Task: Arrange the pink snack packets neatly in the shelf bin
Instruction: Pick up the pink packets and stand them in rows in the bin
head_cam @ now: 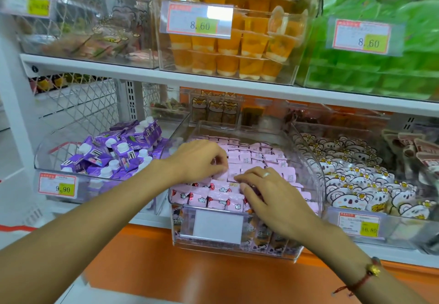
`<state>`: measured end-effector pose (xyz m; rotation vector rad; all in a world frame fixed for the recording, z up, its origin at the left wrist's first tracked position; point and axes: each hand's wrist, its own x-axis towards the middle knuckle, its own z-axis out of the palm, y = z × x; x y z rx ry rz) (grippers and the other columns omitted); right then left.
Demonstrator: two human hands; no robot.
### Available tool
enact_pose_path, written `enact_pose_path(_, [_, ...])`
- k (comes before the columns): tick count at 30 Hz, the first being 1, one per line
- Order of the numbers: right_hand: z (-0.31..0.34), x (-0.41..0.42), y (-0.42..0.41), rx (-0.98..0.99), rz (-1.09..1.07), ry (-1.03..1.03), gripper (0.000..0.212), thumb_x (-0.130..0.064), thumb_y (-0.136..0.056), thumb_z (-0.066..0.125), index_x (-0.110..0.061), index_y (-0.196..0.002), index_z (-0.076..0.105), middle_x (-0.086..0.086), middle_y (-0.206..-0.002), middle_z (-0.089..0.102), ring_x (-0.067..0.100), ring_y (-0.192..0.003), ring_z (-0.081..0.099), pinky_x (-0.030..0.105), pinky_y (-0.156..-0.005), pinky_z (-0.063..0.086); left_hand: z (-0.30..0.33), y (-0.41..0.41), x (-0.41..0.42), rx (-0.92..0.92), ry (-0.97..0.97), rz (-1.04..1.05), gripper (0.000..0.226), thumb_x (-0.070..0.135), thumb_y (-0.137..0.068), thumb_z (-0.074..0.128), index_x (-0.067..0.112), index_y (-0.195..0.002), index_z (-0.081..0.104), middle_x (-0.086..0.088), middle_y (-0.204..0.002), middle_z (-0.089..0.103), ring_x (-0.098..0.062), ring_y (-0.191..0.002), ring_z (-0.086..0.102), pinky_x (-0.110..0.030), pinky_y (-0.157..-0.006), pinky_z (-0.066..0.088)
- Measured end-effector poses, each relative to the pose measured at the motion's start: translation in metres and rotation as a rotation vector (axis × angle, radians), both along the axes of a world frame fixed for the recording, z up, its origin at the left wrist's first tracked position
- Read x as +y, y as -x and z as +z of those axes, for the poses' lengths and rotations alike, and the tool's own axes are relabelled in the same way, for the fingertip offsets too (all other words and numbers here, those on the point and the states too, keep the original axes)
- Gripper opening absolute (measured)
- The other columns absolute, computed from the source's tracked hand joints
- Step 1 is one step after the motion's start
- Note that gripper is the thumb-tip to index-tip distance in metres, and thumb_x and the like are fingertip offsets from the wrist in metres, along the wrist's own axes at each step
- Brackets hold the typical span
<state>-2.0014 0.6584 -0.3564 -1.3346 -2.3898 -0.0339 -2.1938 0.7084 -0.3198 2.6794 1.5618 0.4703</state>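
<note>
Landmark: clear shelf bin (306, 161), on the lower shelf, between a bin of purple cartons (114, 151) on its left and a bin of bear-print packets (351, 180) on its right.
Task's thing: pink snack packets (259, 154), all inside the shelf bin, standing on edge in tight rows from its rear wall to its front lip; the front rows near the lip lean and look less even.
Left hand (199, 158): over the bin's left half, fingers curled, fingertips pinching the top edge of a packet near the bin's middle.
Right hand (268, 192): over the bin's front right, nearer the lip, fingers bent down and pressing on the packet tops; whether it actually grips one cannot be told.
Deciding relation: the packets lie directly beneath both hands and stretch away from them toward the rear wall; each row's long axis runs across the bin, side wall to side wall. The right hand is nearer the leaning front rows, the left hand nearer the middle rows.
Judgement: straightening is under way; the front rows probably want squaring next.
</note>
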Motion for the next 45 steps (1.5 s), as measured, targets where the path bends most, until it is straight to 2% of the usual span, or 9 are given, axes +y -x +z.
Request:
enact_pose_path(10, [0.001, 0.001, 0.0, 0.021, -0.006, 0.019, 0.032, -0.034, -0.101, 0.036, -0.026, -0.127, 0.052, -0.008, -0.122, 0.052, 0.014, -0.11, 0.043, 0.023, -0.079, 0.032, 0.011, 0.001, -0.035, -0.988, -0.231, 0.142, 0.012, 0.023, -0.097, 0.048, 0.017, -0.099, 0.058, 0.004, -0.098, 0.065, -0.016, -0.093, 0.062, -0.043, -0.085, 0.052])
enact_pose_path(17, [0.019, -0.014, 0.015, 0.411, 0.017, -0.108, 0.039, -0.052, -0.095, 0.039, -0.031, -0.126, 0.049, -0.016, -0.12, 0.05, 0.002, -0.114, 0.043, 0.018, -0.089, 0.038, -0.003, 0.008, -0.062, -1.5, -0.192, 0.293, 0.011, 0.024, -0.099, 0.045, 0.02, -0.095, 0.054, -0.007, -0.098, 0.064, -0.01, -0.087, 0.06, -0.025, -0.082, 0.053])
enact_pose_path(20, [0.029, -0.028, 0.035, 0.528, 0.16, -0.129, 0.053, -0.06, -0.083, 0.053, -0.035, -0.129, 0.042, -0.02, -0.123, 0.046, -0.003, -0.111, 0.045, 0.009, -0.088, 0.036, -0.003, 0.003, -0.064, -1.561, -0.113, 0.34, 0.019, 0.025, -0.099, 0.046, 0.012, -0.104, 0.058, 0.003, -0.088, 0.063, 0.008, -0.068, 0.059, -0.009, -0.066, 0.05])
enact_pose_path(25, [0.036, -0.029, 0.041, 0.454, 0.186, -0.215, 0.04, -0.011, -0.08, 0.072, -0.018, -0.117, 0.06, -0.005, -0.111, 0.061, 0.008, -0.097, 0.056, 0.022, -0.075, 0.046, -0.004, -0.002, -0.068, -1.641, 0.216, 0.289, 0.018, 0.021, -0.098, 0.048, 0.009, -0.102, 0.062, 0.0, -0.085, 0.066, -0.005, -0.081, 0.066, -0.015, -0.062, 0.055])
enact_pose_path(27, [0.041, -0.027, 0.036, 0.742, 0.196, 0.041, 0.033, -0.01, -0.078, 0.074, -0.018, -0.109, 0.066, -0.008, -0.1, 0.069, 0.003, -0.087, 0.064, 0.013, -0.067, 0.048, -0.003, 0.003, -0.067, -1.589, 0.317, 0.258, 0.016, 0.023, -0.097, 0.051, 0.015, -0.1, 0.064, -0.003, -0.1, 0.068, -0.013, -0.097, 0.066, -0.025, -0.071, 0.058])
enact_pose_path(30, [0.043, -0.021, 0.029, 1.167, 0.13, 0.573, 0.032, -0.029, -0.072, 0.073, -0.018, -0.103, 0.069, -0.007, -0.088, 0.074, 0.01, -0.072, 0.071, 0.013, -0.057, 0.05, -0.002, 0.011, -0.066, -1.416, 0.312, 0.189, 0.018, 0.034, -0.096, 0.049, 0.034, -0.104, 0.065, 0.016, -0.108, 0.065, 0.01, -0.094, 0.061, -0.022, -0.078, 0.055])
enact_pose_path(36, [0.039, -0.014, 0.021, 1.45, 0.127, 0.883, 0.022, -0.031, -0.069, 0.073, -0.015, -0.085, 0.074, 0.003, -0.075, 0.07, 0.012, -0.059, 0.064, 0.018, -0.05, 0.051, 0.0, 0.013, -0.075, -1.182, 0.319, -0.126, 0.04, 0.035, -0.079, 0.066, 0.032, -0.118, 0.059, 0.015, -0.105, 0.07, -0.002, -0.1, 0.065, -0.017, -0.078, 0.054])
enact_pose_path(41, [0.03, -0.005, 0.018, 1.343, 0.051, 0.728, 0.036, -0.047, -0.091, 0.05, -0.017, -0.106, 0.062, 0.008, -0.093, 0.072, 0.016, -0.078, 0.068, 0.017, -0.06, 0.053, 0.006, 0.023, -0.065, -1.202, 0.045, -0.047, 0.037, 0.017, -0.082, 0.07, 0.026, -0.118, 0.062, 0.008, -0.1, 0.072, -0.004, -0.093, 0.067, -0.016, -0.08, 0.053])
enact_pose_path(45, [0.011, 0.0, 0.011, 0.636, -0.072, 0.154, 0.022, -0.027, -0.095, 0.052, -0.02, -0.116, 0.054, -0.007, -0.104, 0.061, 0.014, -0.096, 0.059, 0.023, -0.078, 0.05, 0.003, 0.028, -0.054, -1.102, -0.099, 0.035, 0.036, 0.018, -0.082, 0.071, 0.027, -0.115, 0.061, 0.007, -0.102, 0.069, -0.006, -0.092, 0.065, -0.011, -0.079, 0.05])
